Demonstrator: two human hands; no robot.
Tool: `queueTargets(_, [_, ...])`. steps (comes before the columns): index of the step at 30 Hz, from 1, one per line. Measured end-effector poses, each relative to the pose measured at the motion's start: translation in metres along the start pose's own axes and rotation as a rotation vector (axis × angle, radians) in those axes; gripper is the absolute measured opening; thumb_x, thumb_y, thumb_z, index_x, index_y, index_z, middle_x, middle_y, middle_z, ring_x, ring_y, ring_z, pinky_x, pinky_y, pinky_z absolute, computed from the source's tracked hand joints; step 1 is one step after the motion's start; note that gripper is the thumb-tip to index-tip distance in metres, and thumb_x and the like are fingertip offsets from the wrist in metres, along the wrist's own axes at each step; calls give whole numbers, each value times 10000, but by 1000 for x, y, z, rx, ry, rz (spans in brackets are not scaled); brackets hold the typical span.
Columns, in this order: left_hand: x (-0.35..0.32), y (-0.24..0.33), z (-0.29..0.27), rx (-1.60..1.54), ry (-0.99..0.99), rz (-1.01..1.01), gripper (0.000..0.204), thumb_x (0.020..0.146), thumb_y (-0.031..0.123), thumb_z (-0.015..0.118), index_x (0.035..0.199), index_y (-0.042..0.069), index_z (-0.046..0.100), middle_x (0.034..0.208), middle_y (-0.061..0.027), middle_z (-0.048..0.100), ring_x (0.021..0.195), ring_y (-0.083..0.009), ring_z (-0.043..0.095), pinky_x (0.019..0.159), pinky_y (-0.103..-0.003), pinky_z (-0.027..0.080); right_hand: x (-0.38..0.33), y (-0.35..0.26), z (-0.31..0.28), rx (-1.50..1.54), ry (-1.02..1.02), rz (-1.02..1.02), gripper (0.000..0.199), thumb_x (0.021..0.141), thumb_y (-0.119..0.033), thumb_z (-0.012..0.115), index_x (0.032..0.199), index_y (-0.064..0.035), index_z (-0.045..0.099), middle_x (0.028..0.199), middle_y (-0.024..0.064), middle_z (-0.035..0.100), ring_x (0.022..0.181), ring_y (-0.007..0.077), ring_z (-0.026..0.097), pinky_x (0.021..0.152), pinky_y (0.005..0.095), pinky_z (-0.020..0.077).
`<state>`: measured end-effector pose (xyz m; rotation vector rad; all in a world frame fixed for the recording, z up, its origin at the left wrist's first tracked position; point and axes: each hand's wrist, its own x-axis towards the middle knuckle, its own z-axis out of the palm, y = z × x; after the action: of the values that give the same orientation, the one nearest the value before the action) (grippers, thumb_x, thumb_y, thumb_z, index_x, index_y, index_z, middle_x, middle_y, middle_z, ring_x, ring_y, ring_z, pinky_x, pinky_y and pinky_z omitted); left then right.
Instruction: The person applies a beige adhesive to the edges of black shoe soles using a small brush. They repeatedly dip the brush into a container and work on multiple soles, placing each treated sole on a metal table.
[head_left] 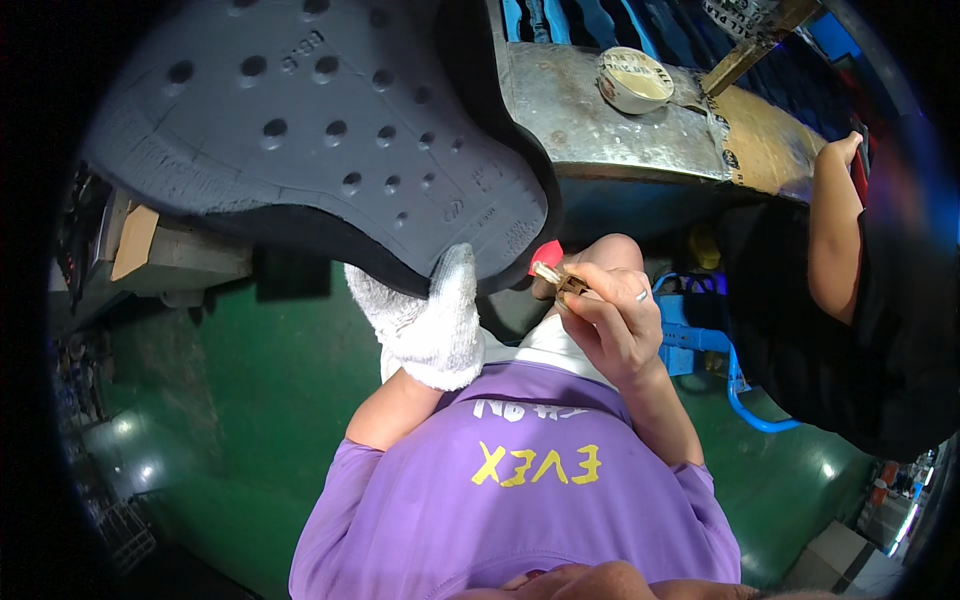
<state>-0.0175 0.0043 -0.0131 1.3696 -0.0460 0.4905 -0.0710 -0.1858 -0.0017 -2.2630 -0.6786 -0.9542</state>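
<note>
A large dark grey moulded panel point(330, 150), shaped like a foam seat cushion, fills the upper left. Round dimples cover the face turned to me, and its rim is black. My left hand point(435, 325), in a white knitted glove, is closed on the lower edge, thumb on the face and fingers behind. Bare, with a ring on one finger, my right hand point(620, 320) pinches a small brownish tool point(571, 288) with a pale shaft. At its tip is a flat pink-red piece point(546, 257), close to the panel's lower right corner; I cannot tell whether they touch.
A worn metal worktop point(570, 120) stands ahead, bearing a round white tub point(635, 82) with pale contents. Brown cardboard point(765, 140) covers its right part. A co-worker's arm point(836, 235) is at the right, near a blue tubular frame point(735, 365). Boxes point(180, 260) stand left.
</note>
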Motion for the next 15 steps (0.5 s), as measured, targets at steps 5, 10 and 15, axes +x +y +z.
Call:
queueTargets(5, [-2, 0, 3, -123, -17, -54, 822, 831, -202, 609, 1529, 140, 345, 1370, -145, 546, 1165, -280, 610, 1017, -424, 529, -5, -7, -2, -34, -35, 6, 250, 711, 22, 820, 867, -28, 631, 1107, 145, 703, 783, 248, 669, 688, 347, 508])
queueTargets(10, [-1, -1, -4, 141, 0, -9, 800, 845, 83, 769, 1490, 2, 303, 1404, -147, 511, 1274, -263, 507, 1137, -423, 338, -7, -10, -11, -35, 68, 100, 211, 753, 2, 807, 876, -13, 637, 1149, 149, 674, 807, 261, 658, 746, 362, 522])
queueTargets(15, [-2, 1, 2, 102, -26, -20, 824, 850, 114, 795, 1488, -23, 292, 1433, -142, 484, 1283, -260, 498, 1141, -416, 332, -11, -3, 0, -1, 66, 86, 300, 752, 15, 805, 970, -52, 609, 1137, 142, 680, 801, 260, 646, 736, 366, 485])
